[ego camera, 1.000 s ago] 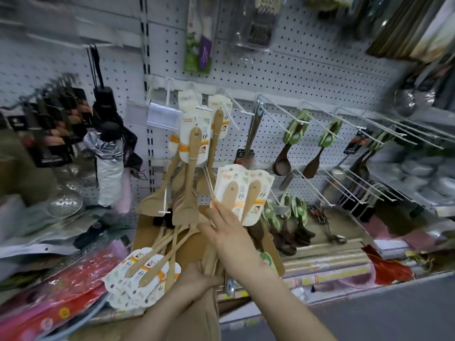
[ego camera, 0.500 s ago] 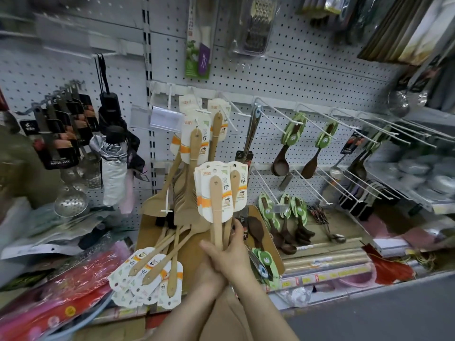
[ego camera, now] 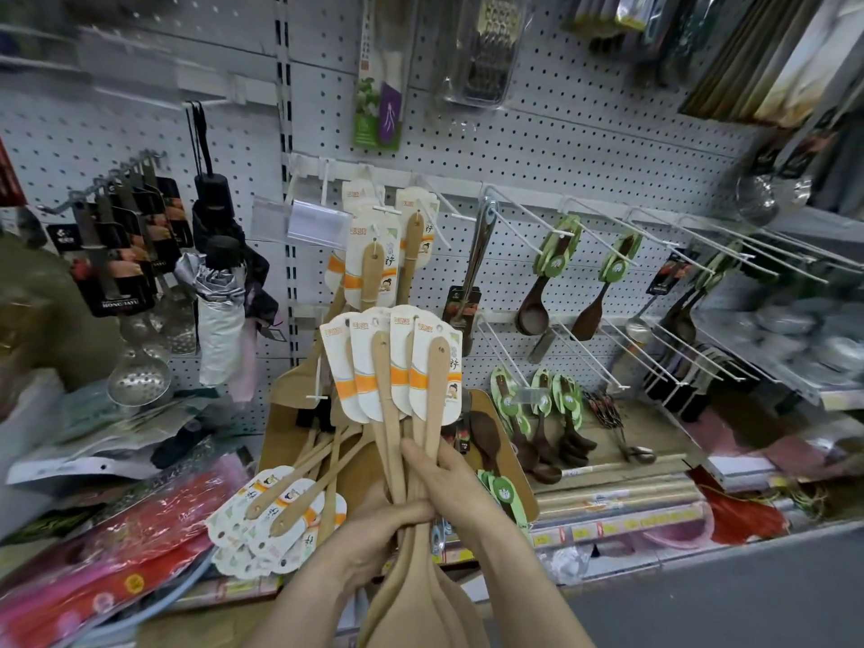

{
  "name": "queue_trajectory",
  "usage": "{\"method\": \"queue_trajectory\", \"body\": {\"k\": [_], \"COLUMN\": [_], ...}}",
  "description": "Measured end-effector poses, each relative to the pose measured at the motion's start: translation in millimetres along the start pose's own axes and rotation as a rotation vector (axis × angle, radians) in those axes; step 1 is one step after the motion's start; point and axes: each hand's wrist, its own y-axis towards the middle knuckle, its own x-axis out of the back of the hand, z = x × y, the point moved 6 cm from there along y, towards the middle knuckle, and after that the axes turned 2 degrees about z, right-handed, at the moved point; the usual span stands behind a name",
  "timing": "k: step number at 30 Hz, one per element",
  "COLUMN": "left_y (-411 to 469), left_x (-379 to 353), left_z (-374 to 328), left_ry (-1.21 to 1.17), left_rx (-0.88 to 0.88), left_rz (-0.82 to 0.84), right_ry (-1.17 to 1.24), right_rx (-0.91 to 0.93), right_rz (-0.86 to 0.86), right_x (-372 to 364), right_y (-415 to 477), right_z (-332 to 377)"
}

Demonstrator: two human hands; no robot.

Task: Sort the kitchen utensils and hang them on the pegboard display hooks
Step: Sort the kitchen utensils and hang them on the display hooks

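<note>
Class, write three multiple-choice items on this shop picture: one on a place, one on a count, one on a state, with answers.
1. The dark spoons hang where? A right of the upright wooden spatulas; B left of them; C on the floor.
2. How many cards fan atop those spatulas? A two; B four; C seven.
3. Those spatulas are? A hooked; B dropped; C gripped.
Answers: A, they hang on the pegboard at right; B, four white-orange cards show; C, left hand and right hand wrap the handles.

Even bright light, blurred warped edges
</note>
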Motion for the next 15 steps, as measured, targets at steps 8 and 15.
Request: {"method": "queue_trajectory", "body": {"k": [8,15], "left_y": [-5.3,-4.9], "left_x": [6.4,11.1], "left_z": [1.7,-1.7], "left_ry": [-0.037,-0.097], "left_rx": [0.045,0.026], "left_rz": [-0.034,-0.05], "right_ry": [0.168,0.429], "right_rx": [0.052,0.056], "right_rz": [-0.356,-0.161], "right_x": [47.8,46.4], "right_y": [16.2,33.4], "right_z": [31.8,44.5]}}
